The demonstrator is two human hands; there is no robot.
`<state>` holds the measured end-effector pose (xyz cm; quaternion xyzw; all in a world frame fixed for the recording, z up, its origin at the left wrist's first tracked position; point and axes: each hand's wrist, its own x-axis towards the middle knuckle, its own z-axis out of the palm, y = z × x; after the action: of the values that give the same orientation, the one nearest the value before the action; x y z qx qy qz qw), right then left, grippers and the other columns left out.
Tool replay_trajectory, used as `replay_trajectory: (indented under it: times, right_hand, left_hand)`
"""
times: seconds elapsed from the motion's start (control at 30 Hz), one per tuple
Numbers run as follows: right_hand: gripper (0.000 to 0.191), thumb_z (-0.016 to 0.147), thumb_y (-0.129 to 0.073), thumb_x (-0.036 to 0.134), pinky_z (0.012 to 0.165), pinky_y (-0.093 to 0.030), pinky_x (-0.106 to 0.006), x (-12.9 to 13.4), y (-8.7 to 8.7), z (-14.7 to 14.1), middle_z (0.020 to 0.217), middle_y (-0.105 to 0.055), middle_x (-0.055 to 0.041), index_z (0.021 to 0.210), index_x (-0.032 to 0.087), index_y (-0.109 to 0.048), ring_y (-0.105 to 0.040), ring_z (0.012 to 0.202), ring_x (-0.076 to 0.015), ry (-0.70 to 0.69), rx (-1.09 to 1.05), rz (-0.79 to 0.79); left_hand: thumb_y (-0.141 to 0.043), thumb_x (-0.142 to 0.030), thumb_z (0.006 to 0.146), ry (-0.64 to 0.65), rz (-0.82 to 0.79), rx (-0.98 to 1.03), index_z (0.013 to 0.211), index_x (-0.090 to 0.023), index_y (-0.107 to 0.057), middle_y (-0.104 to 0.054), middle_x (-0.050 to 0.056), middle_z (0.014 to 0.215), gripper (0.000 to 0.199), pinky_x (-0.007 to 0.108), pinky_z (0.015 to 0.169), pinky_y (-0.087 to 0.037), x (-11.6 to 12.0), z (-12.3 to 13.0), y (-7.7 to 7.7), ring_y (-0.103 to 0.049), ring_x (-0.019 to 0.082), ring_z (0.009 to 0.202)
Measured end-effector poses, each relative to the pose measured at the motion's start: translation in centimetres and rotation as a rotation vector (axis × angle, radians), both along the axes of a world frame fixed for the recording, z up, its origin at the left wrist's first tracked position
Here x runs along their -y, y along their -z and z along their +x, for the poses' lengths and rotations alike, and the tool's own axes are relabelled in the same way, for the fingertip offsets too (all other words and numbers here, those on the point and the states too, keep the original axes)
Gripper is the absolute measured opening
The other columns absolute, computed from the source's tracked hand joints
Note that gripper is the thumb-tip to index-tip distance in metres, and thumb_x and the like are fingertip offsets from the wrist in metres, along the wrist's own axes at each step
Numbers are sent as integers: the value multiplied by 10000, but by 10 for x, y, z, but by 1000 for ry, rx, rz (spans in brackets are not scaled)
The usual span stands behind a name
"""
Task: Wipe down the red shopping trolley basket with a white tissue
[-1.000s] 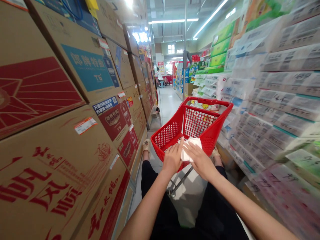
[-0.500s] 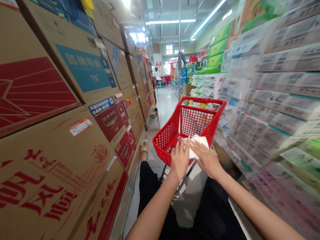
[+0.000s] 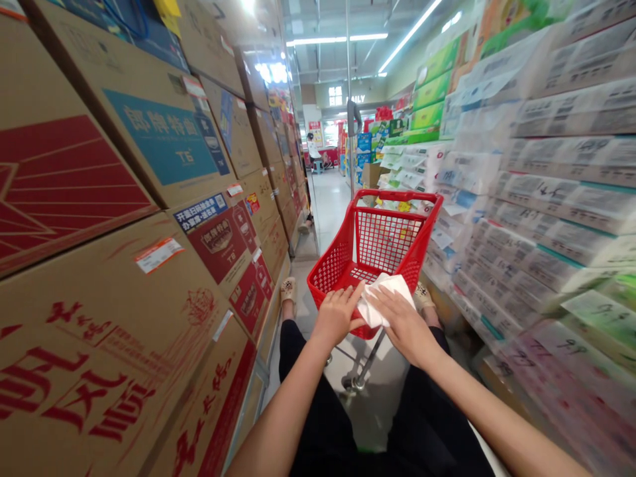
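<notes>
Left hand (image 3: 339, 313) shifted, right hand (image 3: 401, 323) over cloth (image 3: 401, 288)

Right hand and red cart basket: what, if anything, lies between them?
A white cloth, as the head view shows: the right hand lies over it, and it covers part of the near end of the red cart basket.

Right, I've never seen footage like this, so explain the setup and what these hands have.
There's no machine here: these are a person's own bare hands, seen by a camera worn on the head, facing forward and down. The right hand lies over a white cloth at the near edge of a red shopping cart; its grip is hard to judge. The left hand rests on that edge beside the cloth. Cardboard boxes line the left, wrapped packs the right.
</notes>
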<state>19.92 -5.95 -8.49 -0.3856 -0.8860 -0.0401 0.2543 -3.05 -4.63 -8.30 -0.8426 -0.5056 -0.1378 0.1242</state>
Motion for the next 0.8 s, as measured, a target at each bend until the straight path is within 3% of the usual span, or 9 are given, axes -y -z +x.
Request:
replay_trajectory:
  times: [0.1,0.3,0.6,0.8]
  right_hand:
    - [862,891,-450,73,1272,-259,-542,5,-4,9,1662,-343,-9,1651,327,-133,-229,1563,-216,-9,33,1]
    - [830,914,-435,101,1250,-310,-554,-7,-9,45,1672,-314,-9,1650,343,-137,-268,1549,-233,143,-42,3]
    - [861,904,-446,99,1267,-283,-537,63,5,19,1694,-250,-19,1659,310,-89,-206,1568,-246,35,-1,-36]
    - [839,931,-420,94,1277,-251,-541,37,-1,29,1693,-262,-11,1656,333,-73,-207,1568,-220,71,-45,-26]
  left_hand:
    - [-626,-606,931,8,-1,29,1646,-228,-183,-543,144,1523,922,441,1161,-398,9,8,-1,-554,288,1355]
    - [-537,-674,947,1,21,71,1657,-229,-121,-585,152,1471,936,435,1131,-415,31,33,0,-581,295,1309]
    - [-718,-466,897,-66,-7,6,1656,-287,-111,-593,160,1453,988,445,1103,-419,39,38,-6,-606,313,1268]
    - [-596,-602,949,-111,16,4,1649,-278,-170,-610,184,1423,881,465,1078,-435,41,46,-2,-630,322,1228]
